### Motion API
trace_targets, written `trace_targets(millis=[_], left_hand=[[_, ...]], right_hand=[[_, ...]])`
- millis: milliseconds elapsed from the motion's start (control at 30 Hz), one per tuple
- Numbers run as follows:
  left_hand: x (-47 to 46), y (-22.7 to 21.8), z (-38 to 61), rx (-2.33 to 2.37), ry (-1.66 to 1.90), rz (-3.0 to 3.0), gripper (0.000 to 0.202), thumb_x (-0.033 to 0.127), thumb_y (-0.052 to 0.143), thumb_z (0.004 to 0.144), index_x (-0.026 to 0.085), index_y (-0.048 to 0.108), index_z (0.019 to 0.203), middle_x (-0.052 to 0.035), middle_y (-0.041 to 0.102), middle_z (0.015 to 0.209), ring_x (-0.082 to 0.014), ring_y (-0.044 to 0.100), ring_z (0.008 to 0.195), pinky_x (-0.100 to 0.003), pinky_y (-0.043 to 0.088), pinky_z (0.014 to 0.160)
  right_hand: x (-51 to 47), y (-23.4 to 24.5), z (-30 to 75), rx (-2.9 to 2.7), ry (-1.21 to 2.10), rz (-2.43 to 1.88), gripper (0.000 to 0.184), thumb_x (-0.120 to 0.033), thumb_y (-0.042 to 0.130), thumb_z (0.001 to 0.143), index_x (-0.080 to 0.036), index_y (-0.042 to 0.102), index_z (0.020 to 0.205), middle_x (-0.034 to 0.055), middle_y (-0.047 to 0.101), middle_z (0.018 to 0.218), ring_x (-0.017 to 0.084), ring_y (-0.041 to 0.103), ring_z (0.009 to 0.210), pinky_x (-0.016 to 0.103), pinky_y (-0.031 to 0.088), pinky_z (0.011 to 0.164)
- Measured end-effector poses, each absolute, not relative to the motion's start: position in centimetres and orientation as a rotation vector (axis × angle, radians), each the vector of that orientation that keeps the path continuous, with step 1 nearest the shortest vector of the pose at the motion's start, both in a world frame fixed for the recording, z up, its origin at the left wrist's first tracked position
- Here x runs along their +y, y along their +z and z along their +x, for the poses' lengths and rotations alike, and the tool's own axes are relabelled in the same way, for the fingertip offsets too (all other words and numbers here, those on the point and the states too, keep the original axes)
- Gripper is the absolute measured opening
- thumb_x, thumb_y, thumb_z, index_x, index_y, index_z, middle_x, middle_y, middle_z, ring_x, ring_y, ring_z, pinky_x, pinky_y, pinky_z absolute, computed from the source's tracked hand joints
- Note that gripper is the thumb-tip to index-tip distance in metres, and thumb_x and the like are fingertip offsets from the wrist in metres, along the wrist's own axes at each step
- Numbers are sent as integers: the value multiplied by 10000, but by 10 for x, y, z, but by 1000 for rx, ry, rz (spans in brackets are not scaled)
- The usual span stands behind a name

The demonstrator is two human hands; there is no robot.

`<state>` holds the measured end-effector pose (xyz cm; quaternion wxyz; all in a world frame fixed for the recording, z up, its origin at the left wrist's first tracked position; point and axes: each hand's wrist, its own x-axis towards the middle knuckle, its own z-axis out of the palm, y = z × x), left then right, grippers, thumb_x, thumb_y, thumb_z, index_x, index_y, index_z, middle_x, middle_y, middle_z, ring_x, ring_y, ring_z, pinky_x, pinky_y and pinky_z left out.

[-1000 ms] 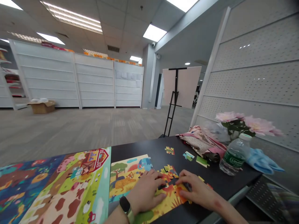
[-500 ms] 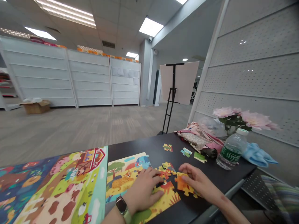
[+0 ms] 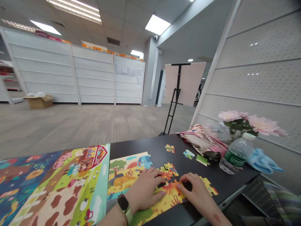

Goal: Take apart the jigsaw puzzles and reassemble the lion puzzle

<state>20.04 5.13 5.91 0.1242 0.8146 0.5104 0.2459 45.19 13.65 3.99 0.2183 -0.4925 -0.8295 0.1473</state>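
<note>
The puzzle [image 3: 128, 174] lies on the black table [image 3: 150, 146]. The left hand [image 3: 145, 191] and right hand [image 3: 196, 193] press flat on it, fingers spread, gripping nothing. Loose pieces [image 3: 188, 154] lie at one o'clock, a bottle [image 3: 236, 153] at two, a farm picture [image 3: 58, 182] at nine.

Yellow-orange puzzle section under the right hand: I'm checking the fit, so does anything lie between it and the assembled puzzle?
Nothing visible does. The right hand presses the yellow-orange puzzle section against the assembled puzzle; fingers hide part of the seam. Loose pieces lie farther back.
</note>
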Motion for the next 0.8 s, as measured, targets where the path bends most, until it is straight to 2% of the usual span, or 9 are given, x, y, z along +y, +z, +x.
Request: trace_targets(millis=[367, 500, 800], left_hand=[[50, 58, 200, 1455, 739, 2377, 298, 363, 682, 896, 333, 640, 1190, 11, 598, 1325, -270, 521, 1166, -448, 416, 1022], [50, 60, 200, 1465, 725, 2384, 300, 364, 676, 901, 331, 634, 1197, 16, 599, 1318, -262, 521, 1164, -438, 413, 1023], [51, 59, 200, 1464, 729, 2376, 291, 372, 673, 900, 332, 639, 1187, 16, 598, 1317, -260, 520, 1173, -441, 421, 1032]], right_hand=[[141, 52, 452, -2405, 536, -1203, 227, -441, 570, 912, -260, 707, 902, 54, 684, 997, 256, 621, 973, 369, 471, 885], [140, 52, 455, -2439, 593, -1109, 242, -418, 549, 946, -262, 713, 857, 47, 686, 1009, 236, 629, 967, 346, 485, 879], [139, 47, 454, -2420, 439, -936, 227, -356, 505, 989, -247, 686, 905, 56, 675, 969, 223, 628, 950, 342, 512, 847]])
